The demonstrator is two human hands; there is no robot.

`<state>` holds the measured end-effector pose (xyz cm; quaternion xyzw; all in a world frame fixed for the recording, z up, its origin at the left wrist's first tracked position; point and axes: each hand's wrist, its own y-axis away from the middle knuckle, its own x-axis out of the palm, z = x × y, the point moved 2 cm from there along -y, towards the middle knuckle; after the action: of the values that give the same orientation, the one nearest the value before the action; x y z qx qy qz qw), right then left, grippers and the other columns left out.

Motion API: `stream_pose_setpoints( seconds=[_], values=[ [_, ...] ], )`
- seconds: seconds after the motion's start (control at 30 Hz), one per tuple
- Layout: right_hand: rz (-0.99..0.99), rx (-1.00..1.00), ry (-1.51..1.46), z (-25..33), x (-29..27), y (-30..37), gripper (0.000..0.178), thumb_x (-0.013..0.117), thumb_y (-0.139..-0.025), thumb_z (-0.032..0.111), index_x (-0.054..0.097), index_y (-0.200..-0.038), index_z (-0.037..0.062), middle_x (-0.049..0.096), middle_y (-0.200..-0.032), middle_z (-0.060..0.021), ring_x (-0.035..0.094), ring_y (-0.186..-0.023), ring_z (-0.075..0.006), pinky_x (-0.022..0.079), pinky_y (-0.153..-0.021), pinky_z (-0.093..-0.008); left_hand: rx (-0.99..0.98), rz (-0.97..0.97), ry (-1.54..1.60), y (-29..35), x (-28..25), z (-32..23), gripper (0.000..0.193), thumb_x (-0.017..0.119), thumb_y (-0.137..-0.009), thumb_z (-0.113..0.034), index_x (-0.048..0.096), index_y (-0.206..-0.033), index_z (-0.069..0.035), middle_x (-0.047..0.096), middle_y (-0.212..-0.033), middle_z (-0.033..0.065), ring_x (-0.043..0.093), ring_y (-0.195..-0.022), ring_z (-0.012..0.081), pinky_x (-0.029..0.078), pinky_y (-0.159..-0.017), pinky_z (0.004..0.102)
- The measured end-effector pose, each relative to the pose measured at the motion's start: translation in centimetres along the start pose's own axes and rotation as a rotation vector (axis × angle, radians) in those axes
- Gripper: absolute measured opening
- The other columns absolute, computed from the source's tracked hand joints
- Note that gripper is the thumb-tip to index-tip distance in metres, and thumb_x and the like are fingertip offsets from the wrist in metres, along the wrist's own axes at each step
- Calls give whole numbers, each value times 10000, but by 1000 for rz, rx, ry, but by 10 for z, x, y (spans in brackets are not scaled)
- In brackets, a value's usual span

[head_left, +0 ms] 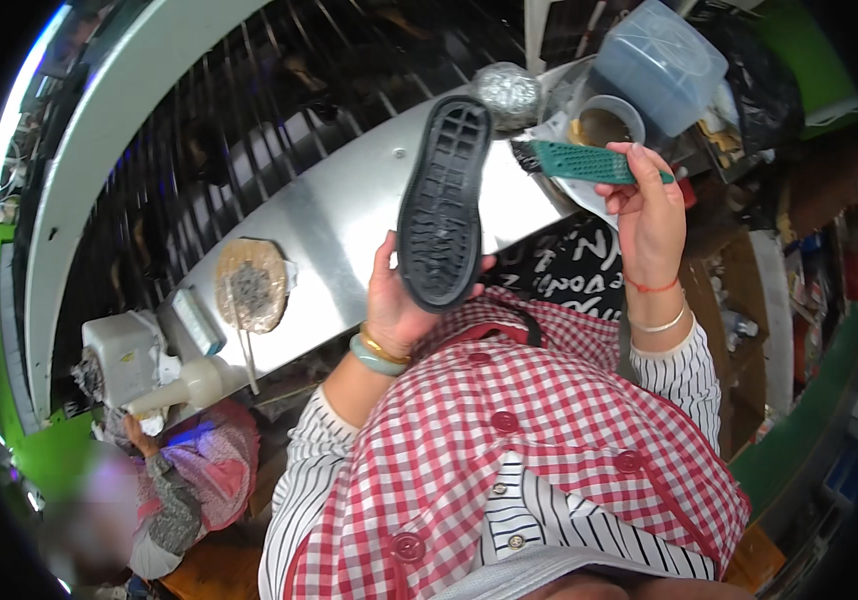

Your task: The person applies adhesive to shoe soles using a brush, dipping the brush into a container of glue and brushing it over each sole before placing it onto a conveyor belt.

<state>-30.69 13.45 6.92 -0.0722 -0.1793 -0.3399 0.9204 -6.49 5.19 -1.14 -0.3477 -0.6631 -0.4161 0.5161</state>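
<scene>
My left hand grips a black shoe sole near its heel end and holds it up over the metal bench. The sole's ribbed, hollowed inner side faces up, with a raised rim all round. In my right hand is a green brush with a perforated handle, pinched at its right end between thumb and fingers. Its dark bristle end points left toward the sole, with a gap between them. Below the brush, a pale dish partly shows behind my right hand.
On the bench lie a round crusted pad with a stick and a small box. A foil-wrapped round thing, a cup and a blue translucent tub stand beyond. Another person works at the left beside a pale bottle.
</scene>
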Motion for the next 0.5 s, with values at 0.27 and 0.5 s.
stream_pose_setpoints(
  seconds=[0.27,0.5],
  values=[
    [80,-159,92,-14,67,8,291,480,-972,206,614,-1067,-34,664,-879,-91,665,-748,-139,481,-592,-194,-21,104,1,8,23,14,727,412,-881,-560,307,-1410,-72,392,-1365,233,380,-1246,482,437,-947,565],
    [223,-162,248,-25,77,33,289,462,-977,179,601,-1091,-48,662,-900,-116,650,-747,-129,479,-597,-197,40,56,-65,10,21,7,715,452,-869,-567,327,-1403,-108,410,-1357,212,411,-1230,463,425,-929,620]
  ],
)
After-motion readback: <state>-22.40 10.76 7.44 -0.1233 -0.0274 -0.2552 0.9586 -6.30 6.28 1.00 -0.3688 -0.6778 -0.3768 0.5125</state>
